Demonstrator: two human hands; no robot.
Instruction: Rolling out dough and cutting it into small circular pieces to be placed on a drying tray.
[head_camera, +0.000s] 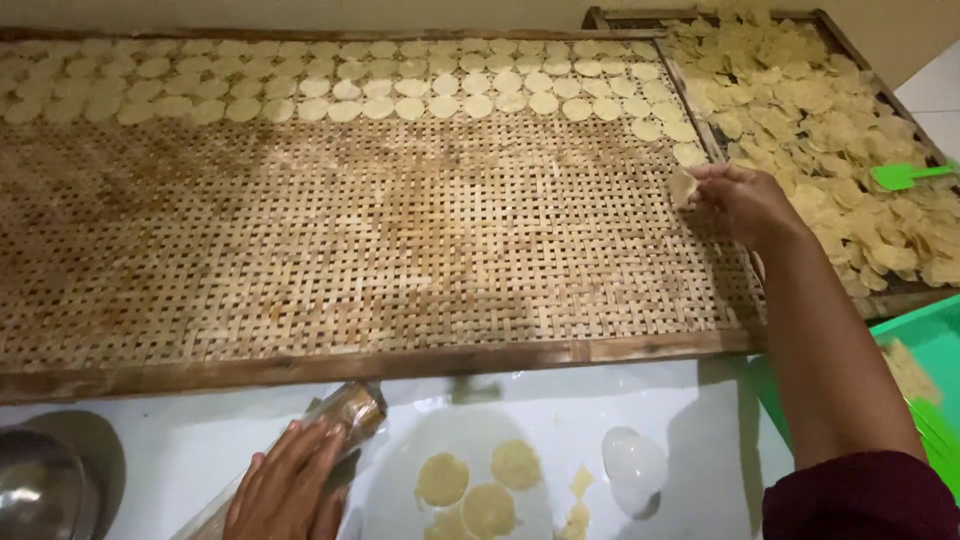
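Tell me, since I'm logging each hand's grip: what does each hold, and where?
Right hand pinches a thin pale round dough disc by its right edge. Left hand rests on a plastic-wrapped cylindrical roller, along its middle.

Woven tray (350, 250): wide bare mat centre + near side, open passage. Far rows of pale discs (350, 85) block far edge. Right: heaped chip tray (830, 110) w/ green spatula (905, 176). Near left: metal bowl (40, 485).

A thin, pale round dough disc (683, 186) sits pinched at the right edge of the woven bamboo tray (400, 250), just below the rows of discs already laid flat. A plastic-wrapped rolling pin (345, 415) lies tilted on the white surface.
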